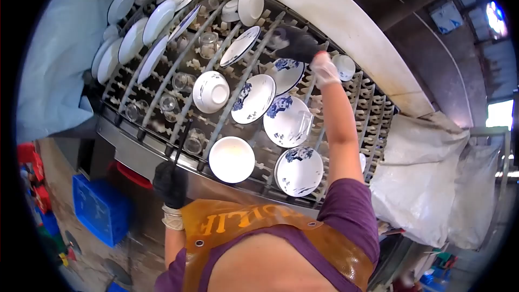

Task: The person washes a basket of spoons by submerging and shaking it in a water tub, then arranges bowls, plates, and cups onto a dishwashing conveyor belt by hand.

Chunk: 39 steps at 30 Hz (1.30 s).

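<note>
My left hand (171, 185), in a black glove, is closed round a thin black stick (183, 143) at the conveyor's near edge. My right hand (297, 44), also black-gloved, reaches to the far side; its fingers are blurred, and whether they hold the pale thing beside them is unclear. Just below it lies a blue-patterned plate (287, 75). More patterned plates (252, 99) lean on the pegs nearer me. An upturned white bowl (211, 92) and a white bowl with a yellowish inside (231, 159) sit mid-conveyor. A clear glass (304, 127) rests against a patterned plate.
The pegged conveyor (259, 154) carries several white plates (159, 21) at the left and glasses (168, 103) near its front edge. A pale blue curtain (62, 70) hangs left, a white sheet (413, 167) right. A blue crate (101, 208) stands below left.
</note>
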{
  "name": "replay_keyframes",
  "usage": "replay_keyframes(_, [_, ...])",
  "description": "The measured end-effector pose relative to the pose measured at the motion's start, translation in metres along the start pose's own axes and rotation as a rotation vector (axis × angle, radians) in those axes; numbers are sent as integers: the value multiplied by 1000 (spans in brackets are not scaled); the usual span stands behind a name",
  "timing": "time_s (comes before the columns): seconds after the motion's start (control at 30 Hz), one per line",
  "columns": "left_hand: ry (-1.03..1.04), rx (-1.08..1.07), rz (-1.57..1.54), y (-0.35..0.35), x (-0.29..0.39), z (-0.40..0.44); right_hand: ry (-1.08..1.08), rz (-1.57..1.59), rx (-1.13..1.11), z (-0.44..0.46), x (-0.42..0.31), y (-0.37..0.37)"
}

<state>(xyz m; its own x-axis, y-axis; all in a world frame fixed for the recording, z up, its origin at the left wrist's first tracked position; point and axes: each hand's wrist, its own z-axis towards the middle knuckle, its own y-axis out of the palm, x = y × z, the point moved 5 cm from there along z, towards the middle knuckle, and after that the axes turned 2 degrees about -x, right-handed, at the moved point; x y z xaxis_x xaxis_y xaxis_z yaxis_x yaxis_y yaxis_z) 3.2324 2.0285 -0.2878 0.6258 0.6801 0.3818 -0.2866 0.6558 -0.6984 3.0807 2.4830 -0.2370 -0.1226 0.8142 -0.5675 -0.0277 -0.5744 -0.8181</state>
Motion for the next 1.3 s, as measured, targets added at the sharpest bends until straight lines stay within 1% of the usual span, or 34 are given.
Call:
replay_keyframes(0.03, [-12,-9,51,-2,8,5,-60,-242,184,-8,20,-12])
replay_keyframes(0.07, [-46,-20,38,0,5,-1,-3,-130,202,-32,12,-34])
replay_keyframes(0.1, [-70,-28,25,1,0,-5,255,-166,48,-51,11,-45])
replay_keyframes(0.13, [-83,-36,19,3,0,-5,388,-471,-73,-63,23,-49])
replay_keyframes(0.17, [-52,-10,27,2,4,-4,395,-472,-87,-70,34,-47])
replay_keyframes(0.23, [-14,1,29,1,7,-7,488,-560,-432,-92,75,-16])
replay_keyframes(0.27, [-37,-9,26,4,5,-10,444,-476,-350,-95,80,1])
replay_keyframes(0.3, [-62,-18,25,6,4,-12,434,-315,-184,-97,87,14])
replay_keyframes(0.33, [-84,-22,15,4,11,-8,461,-113,-69,-103,103,25])
replay_keyframes(0.37, [-88,-26,20,5,14,-7,480,89,45,-106,103,29])
replay_keyframes(0.4, [-88,-22,-18,3,17,-7,477,93,33,-113,101,34])
replay_keyframes(0.43, [-87,-17,-55,3,19,-7,420,-102,-100,-125,95,45])
replay_keyframes(0.47, [-68,13,-75,2,22,-6,463,-99,-145,-137,65,48])
replay_keyframes(0.5, [-84,-14,24,6,18,-11,506,-98,-191,-150,35,50])
replay_keyframes(0.57, [-70,-5,-53,6,21,-12,419,-147,59,-180,10,77])
replay_keyframes(0.6, [-75,-3,-62,8,22,-11,343,-93,114,-189,-4,82])
replay_keyframes(0.67, [-4,34,-10,8,29,-13,182,-46,216,-201,-24,90])
replay_keyframes(0.7, [-9,38,-19,8,32,-14,226,5,219,-202,-31,87])
replay_keyframes(0.77, [-101,-9,-50,8,34,-13,182,73,565,-203,-3,73])
replay_keyframes(0.8, [-59,4,-65,5,39,-10,175,0,720,-204,-8,47])
replay_keyframes(0.83, [-63,5,-57,6,40,-11,43,-178,867,-204,5,30])
replay_keyframes(0.87, [-58,28,-121,6,40,-13,8,-329,984,-203,1,16])
replay_keyframes(0.9, [-52,52,-187,7,42,-15,99,-258,1001,-199,23,13])
replay_keyframes(0.97, [-26,77,-165,2,50,-13,152,-388,887,-194,60,30])
replay_keyframes(1.03, [-81,29,-216,4,53,-13,195,-163,853,-200,55,52])
replay_keyframes(1.07, [-95,47,-212,5,52,-14,208,-176,728,-199,41,61])
replay_keyframes(1.1, [-77,76,-213,7,53,-15,395,-160,527,-190,50,80])
replay_keyframes(1.17, [-68,91,-208,9,53,-21,243,9,492,-193,43,111])
replay_keyframes(1.2, [-69,62,-203,12,52,-23,326,252,438,-193,60,118])
replay_keyframes(1.23, [-70,43,-198,13,54,-23,340,373,402,-192,74,117])
replay_keyframes(1.27, [-44,43,-129,9,59,-21,335,257,485,-194,63,96])
replay_keyframes(1.3, [-54,51,-125,8,62,-19,332,140,567,-197,37,73])
